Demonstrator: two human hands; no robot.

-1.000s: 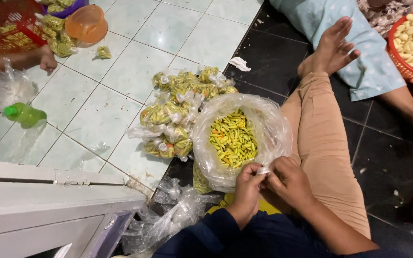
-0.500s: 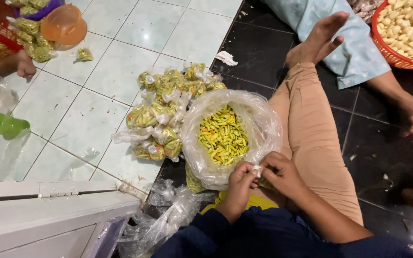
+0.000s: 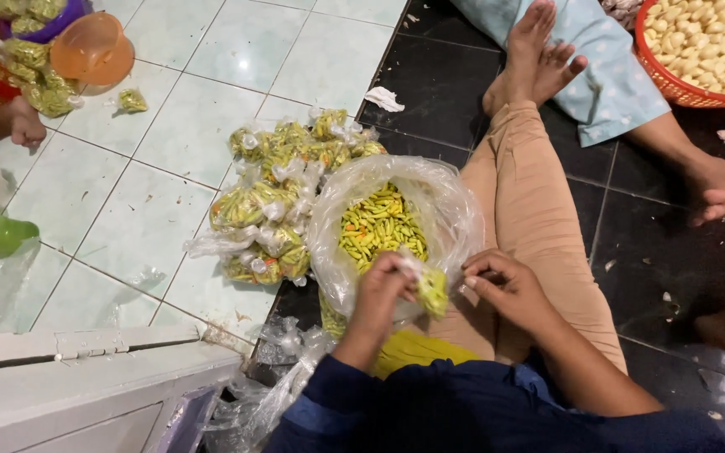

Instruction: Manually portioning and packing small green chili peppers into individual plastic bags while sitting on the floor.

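Compared with the earlier views, where both hands worked at the near rim of the large clear bag of yellow-green chillies [image 3: 379,226], the left hand [image 3: 383,289] now has its fingers closed on one small filled packet [image 3: 432,289] lifted just clear of that rim, which suggests this packet is filled and at the closing stage. The right hand [image 3: 505,289] sits just right of the packet with its fingers narrowly pinched, apparently on the packet's plastic, though the contact is too small to confirm. Count: one large bag, one packet in hand, one pile of tied packets [image 3: 283,201] too numerous to count on the tiled floor [image 3: 127,218] to the left, one orange bowl [image 3: 92,50] far left, one red basket [image 3: 673,75] far right.
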